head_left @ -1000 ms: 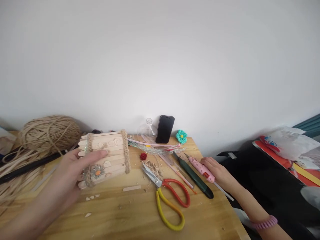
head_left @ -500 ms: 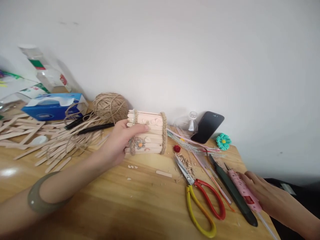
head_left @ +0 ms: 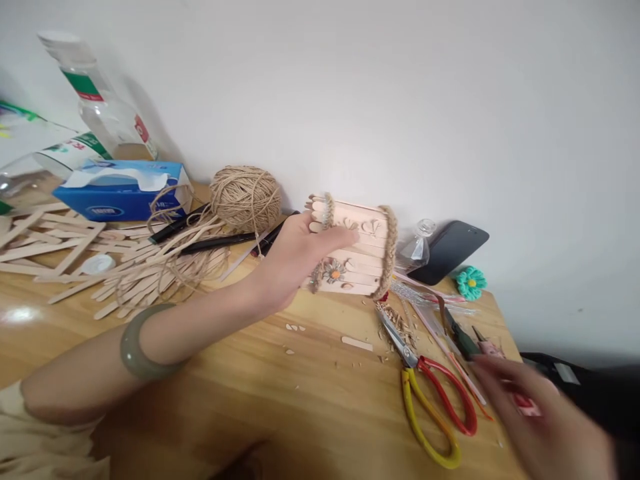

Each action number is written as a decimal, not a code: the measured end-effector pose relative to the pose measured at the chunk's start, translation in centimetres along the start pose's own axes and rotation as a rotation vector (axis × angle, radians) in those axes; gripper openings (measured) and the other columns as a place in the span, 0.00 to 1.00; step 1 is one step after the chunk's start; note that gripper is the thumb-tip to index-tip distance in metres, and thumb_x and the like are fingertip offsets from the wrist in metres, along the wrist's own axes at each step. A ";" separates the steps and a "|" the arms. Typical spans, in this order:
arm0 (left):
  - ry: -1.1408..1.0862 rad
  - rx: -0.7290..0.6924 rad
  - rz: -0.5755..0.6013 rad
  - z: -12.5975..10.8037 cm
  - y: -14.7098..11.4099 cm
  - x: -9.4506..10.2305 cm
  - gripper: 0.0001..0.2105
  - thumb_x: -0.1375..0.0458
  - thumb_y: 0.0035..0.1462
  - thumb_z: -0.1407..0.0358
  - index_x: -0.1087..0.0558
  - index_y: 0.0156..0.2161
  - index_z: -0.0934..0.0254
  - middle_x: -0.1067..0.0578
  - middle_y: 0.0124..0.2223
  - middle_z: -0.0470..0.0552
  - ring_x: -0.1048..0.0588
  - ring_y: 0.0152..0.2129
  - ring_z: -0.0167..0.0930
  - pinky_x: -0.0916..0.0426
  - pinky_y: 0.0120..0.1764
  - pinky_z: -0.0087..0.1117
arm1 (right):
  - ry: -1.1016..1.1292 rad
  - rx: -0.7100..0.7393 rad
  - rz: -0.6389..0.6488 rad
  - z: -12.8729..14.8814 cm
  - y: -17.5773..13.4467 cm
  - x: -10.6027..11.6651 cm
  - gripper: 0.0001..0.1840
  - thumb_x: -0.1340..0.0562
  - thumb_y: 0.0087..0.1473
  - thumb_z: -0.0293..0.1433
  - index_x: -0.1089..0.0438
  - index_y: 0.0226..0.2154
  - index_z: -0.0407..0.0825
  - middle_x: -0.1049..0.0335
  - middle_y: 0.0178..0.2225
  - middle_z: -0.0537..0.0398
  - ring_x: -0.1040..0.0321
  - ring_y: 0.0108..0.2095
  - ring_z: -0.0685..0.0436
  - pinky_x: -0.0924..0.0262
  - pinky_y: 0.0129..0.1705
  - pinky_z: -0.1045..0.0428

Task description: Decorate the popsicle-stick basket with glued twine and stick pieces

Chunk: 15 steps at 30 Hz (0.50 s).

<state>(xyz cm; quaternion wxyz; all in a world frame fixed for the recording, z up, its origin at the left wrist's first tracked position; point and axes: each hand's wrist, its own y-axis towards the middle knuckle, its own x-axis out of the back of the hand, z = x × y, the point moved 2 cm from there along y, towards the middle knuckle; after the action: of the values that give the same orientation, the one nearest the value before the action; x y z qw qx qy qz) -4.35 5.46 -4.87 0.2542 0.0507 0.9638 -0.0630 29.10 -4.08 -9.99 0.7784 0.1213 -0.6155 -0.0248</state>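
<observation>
In my left hand (head_left: 295, 257) is a round holder made of craft sticks (head_left: 367, 250), tilted on its side above the table. Braided twine rings its ends, and a small grey flower with an orange centre and wooden bits are fixed to it. My thumb lies along the sticks; the other fingers are hidden behind. My right hand (head_left: 555, 413) is smeared by motion over a pink glue gun (head_left: 490, 348) and a dark green utility knife (head_left: 463, 340); whether it holds anything is unclear. Scissors (head_left: 410, 358) with one red and one yellow handle lie nearby.
At the left are loose craft sticks (head_left: 75, 250), a blue tissue box (head_left: 123, 193), a glass bottle (head_left: 113, 123) and a twine ball (head_left: 245, 197). A phone (head_left: 453, 250) leans on the wall beside a turquoise flower (head_left: 471, 283). Wood scraps (head_left: 400, 320) lie near the scissors.
The view has shifted, and my left hand has moved right with the holder, now turned a little. My right hand has come off the glue gun's side toward me and blurs.
</observation>
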 end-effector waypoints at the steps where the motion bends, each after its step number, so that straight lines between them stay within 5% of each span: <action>1: 0.000 -0.007 0.014 0.0 0.2 0.0 0.02 0.39 0.43 0.69 0.27 0.24 0.66 0.25 0.22 0.43 0.24 0.24 0.30 0.32 0.28 0.27 | 0.077 0.079 0.084 4.0 0.0 -1.2 0.07 0.43 0.57 0.37 0.33 0.39 0.57 0.26 0.35 0.49 0.26 0.32 0.38 0.31 0.30 0.45; 3: 0.007 -0.014 0.041 0.0 0.5 0.0 0.02 0.39 0.44 0.68 0.27 0.25 0.65 0.25 0.23 0.44 0.23 0.25 0.32 0.32 0.30 0.28 | 0.251 0.289 0.138 11.1 0.6 -3.5 0.05 0.44 0.58 0.32 0.32 0.35 0.54 0.26 0.33 0.52 0.27 0.34 0.41 0.32 0.33 0.48; 6: 0.049 0.000 0.045 -0.1 0.8 0.7 0.03 0.39 0.43 0.67 0.27 0.26 0.65 0.25 0.23 0.44 0.23 0.25 0.33 0.30 0.31 0.30 | 0.325 0.315 0.192 17.0 2.5 -6.2 0.08 0.46 0.59 0.27 0.31 0.33 0.51 0.28 0.32 0.52 0.30 0.32 0.43 0.34 0.32 0.49; 15: 0.112 0.024 0.075 -1.1 1.5 2.5 0.04 0.38 0.44 0.66 0.27 0.26 0.64 0.27 0.21 0.44 0.26 0.22 0.32 0.31 0.28 0.30 | 0.419 0.158 0.311 19.5 5.3 -8.7 0.08 0.42 0.53 0.20 0.31 0.33 0.48 0.30 0.34 0.51 0.31 0.34 0.44 0.35 0.35 0.51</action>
<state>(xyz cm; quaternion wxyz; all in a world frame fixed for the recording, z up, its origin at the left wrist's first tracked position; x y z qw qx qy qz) -6.82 7.26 -5.28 0.2012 0.0932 0.9731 -0.0618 7.63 -0.40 -12.98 0.8715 0.0883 -0.4520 0.1687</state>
